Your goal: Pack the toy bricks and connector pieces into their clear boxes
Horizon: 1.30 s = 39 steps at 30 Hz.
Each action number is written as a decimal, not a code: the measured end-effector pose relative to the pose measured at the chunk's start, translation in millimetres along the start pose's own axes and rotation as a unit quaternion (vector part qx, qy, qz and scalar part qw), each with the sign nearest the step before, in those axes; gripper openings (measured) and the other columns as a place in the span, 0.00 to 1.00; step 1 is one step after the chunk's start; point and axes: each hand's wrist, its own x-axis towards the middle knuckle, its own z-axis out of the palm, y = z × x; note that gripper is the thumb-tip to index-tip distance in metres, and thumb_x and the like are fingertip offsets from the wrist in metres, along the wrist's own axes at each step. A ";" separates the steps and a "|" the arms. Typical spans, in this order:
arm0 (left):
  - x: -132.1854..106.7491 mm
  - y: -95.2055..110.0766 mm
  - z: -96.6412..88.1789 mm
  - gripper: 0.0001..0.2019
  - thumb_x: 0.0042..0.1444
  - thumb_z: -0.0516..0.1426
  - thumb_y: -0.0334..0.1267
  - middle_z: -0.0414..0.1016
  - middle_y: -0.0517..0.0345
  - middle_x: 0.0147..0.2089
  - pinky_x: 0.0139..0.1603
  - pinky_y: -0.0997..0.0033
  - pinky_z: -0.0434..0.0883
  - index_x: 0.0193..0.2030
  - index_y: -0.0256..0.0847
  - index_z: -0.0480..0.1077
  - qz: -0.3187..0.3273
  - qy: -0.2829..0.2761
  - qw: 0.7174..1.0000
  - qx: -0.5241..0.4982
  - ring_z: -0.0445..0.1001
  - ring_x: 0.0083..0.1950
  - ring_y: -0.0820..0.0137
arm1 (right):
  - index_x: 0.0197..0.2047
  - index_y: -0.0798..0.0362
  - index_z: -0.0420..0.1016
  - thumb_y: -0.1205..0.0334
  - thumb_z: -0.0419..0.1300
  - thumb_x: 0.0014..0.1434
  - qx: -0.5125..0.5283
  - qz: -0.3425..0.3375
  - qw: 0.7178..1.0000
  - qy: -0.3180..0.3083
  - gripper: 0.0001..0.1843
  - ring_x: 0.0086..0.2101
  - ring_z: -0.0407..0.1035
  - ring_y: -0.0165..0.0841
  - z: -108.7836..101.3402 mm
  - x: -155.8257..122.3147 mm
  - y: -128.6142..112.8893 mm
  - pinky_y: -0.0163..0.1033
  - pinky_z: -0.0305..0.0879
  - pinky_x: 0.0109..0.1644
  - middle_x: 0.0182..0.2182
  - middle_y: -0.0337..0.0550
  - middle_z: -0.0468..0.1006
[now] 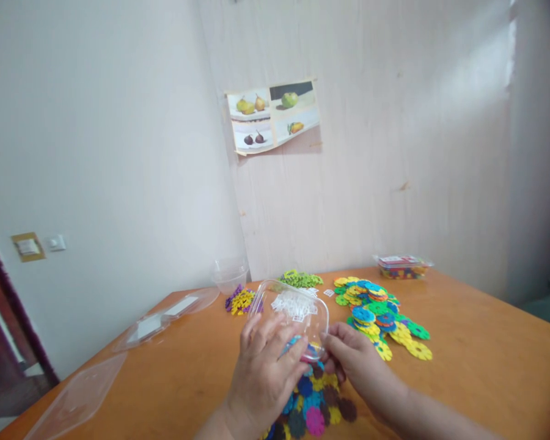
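Note:
My left hand (266, 366) and my right hand (355, 360) both grip a clear plastic tub (297, 311), tipped up over the table with its bottom facing me. Small white pieces (296, 304) show through its wall. Below the tub and my hands lies a heap of flat, flower-shaped plastic discs (314, 403) in blue, purple, yellow and dark colours. My left fingers spread over the tub's near left side. On the tub's right corner, my right fingers are pinched.
A spread of green, blue and yellow discs (380, 315) lies to the right on the orange table (486, 366). Purple-yellow discs (241, 300) and green ones (300, 279) sit farther back. A clear cup (230, 275), lids (165, 318) (80, 397) and a filled box (402, 267) stand around.

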 end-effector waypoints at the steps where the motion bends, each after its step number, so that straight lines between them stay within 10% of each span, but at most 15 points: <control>1: -0.3 -2.4 -1.4 0.19 0.55 0.64 0.42 0.74 0.55 0.56 0.66 0.43 0.55 0.55 0.53 0.71 -0.008 0.014 1.000 0.002 0.64 0.62 0.55 | 0.32 0.52 0.64 0.42 0.58 0.55 0.000 -0.002 1.000 0.010 0.20 0.18 0.63 0.25 -1.4 1.9 2.5 0.29 0.51 0.19 0.20 0.35 0.73; 6: -7.7 -20.3 -2.8 0.27 0.58 0.60 0.41 0.68 0.45 0.59 0.61 0.51 0.64 0.63 0.44 0.61 -0.187 0.096 0.976 -0.055 0.65 0.62 0.56 | 0.34 0.51 0.62 0.45 0.57 0.57 -0.003 -0.037 0.998 0.042 0.17 0.20 0.64 0.26 -6.9 8.3 13.6 0.30 0.54 0.21 0.22 0.33 0.71; 14: -18.7 -46.2 10.1 0.15 0.62 0.54 0.47 0.75 0.53 0.43 0.48 0.64 0.70 0.51 0.42 0.67 -0.418 0.038 0.876 -0.240 0.73 0.44 0.65 | 0.33 0.51 0.65 0.50 0.53 0.64 -0.159 -0.160 0.973 0.041 0.14 0.27 0.63 0.29 -11.6 2.2 18.1 0.33 0.60 0.30 0.25 0.35 0.67; 32: -20.0 -49.8 11.4 0.11 0.59 0.56 0.47 0.70 0.61 0.32 0.37 0.72 0.66 0.36 0.41 0.67 -0.423 0.003 0.861 -0.284 0.69 0.34 0.71 | 0.30 0.50 0.65 0.48 0.52 0.64 -0.224 -0.176 0.956 0.066 0.17 0.27 0.65 0.30 -16.5 0.9 15.9 0.33 0.61 0.29 0.24 0.37 0.69; 39: -19.4 -53.6 8.9 0.14 0.58 0.56 0.50 0.66 0.64 0.28 0.32 0.75 0.64 0.35 0.41 0.67 -0.466 0.027 0.833 -0.296 0.65 0.29 0.73 | 0.46 0.52 0.68 0.46 0.52 0.64 -0.154 -0.144 0.976 0.054 0.18 0.31 0.70 0.33 -17.2 2.5 17.5 0.36 0.67 0.34 0.30 0.40 0.75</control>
